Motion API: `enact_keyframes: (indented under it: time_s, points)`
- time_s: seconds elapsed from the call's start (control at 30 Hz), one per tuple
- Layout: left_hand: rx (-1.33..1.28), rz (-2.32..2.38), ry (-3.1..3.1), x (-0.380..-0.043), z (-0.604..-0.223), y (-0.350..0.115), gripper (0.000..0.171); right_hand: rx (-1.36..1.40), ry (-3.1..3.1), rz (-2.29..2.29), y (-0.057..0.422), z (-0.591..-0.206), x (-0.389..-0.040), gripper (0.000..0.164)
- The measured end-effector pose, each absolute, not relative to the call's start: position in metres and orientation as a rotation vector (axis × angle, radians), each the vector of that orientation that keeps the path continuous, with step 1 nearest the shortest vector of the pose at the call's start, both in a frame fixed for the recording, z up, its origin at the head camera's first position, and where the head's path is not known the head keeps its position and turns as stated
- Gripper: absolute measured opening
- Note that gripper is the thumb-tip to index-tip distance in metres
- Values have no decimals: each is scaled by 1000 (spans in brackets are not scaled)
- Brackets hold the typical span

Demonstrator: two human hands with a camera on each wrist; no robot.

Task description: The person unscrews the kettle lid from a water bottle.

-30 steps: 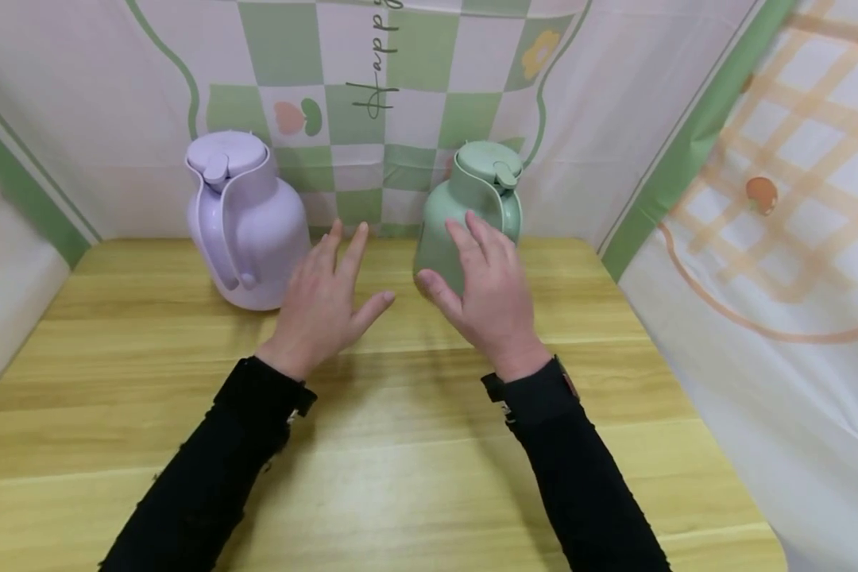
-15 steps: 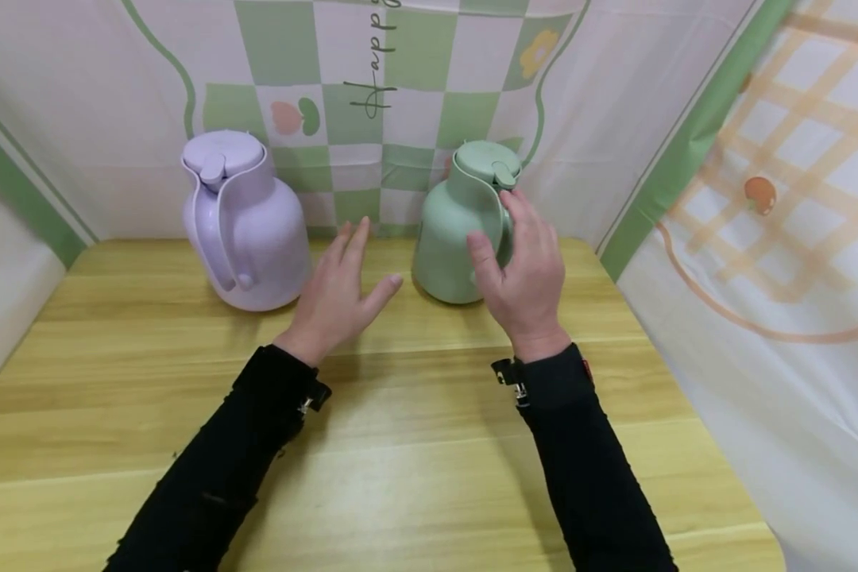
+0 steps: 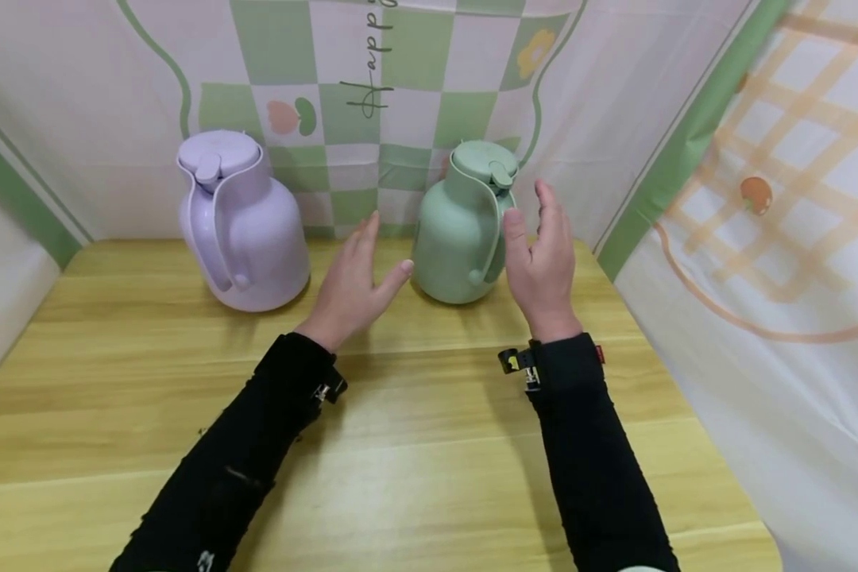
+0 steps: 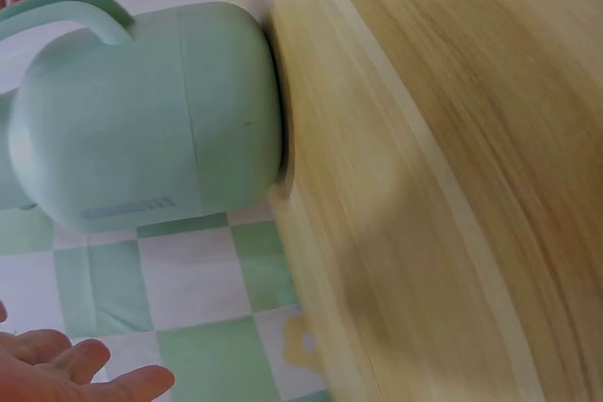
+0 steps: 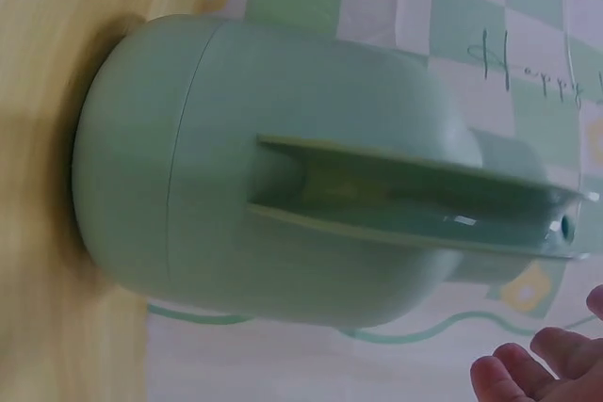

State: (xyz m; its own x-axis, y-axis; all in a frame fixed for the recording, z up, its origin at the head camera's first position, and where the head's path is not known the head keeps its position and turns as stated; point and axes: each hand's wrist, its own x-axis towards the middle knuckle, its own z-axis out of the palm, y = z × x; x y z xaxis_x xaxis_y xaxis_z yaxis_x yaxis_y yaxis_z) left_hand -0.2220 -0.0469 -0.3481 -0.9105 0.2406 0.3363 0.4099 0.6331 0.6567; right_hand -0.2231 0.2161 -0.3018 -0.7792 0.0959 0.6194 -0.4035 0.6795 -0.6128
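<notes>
Upright near the back of the table stands a green thermos jug, its handle turned toward the front right. My right hand is beside that handle with the thumb up and the fingers extended; the right wrist view shows a gap between the fingertips and the jug. Between the two jugs, my left hand hovers with straight fingers and the thumb spread toward the green jug. It holds nothing. On the left stands a lilac thermos jug of like shape, lid on, behind and left of the left hand.
A wood-grain table carries both jugs. Right behind them hangs a checkered green and white cloth with lettering. Another cloth with an orange plaid print hangs at the right, past the table's edge.
My right hand has moved right, from in front of the green jug to beside its handle. The left hand has drifted right, away from the lilac jug. Both jugs stay in place.
</notes>
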Motion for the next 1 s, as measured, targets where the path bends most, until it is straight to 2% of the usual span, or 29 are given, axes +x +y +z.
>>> enact_keyframes:
  time_s: [0.5, 0.77, 1.0]
  points:
    - [-434, -1416, -2621, -241, -355, -32, 91, 108, -2382, 1300, 233, -310, -242, 76]
    - [-274, -1696, -2583, -248, -360, -24, 93, -109, -2415, 1573, 240, -315, -250, 78]
    - [-245, -1779, -2567, -253, -361, -11, 93, -205, -2369, 1787, 241, -319, -260, 83]
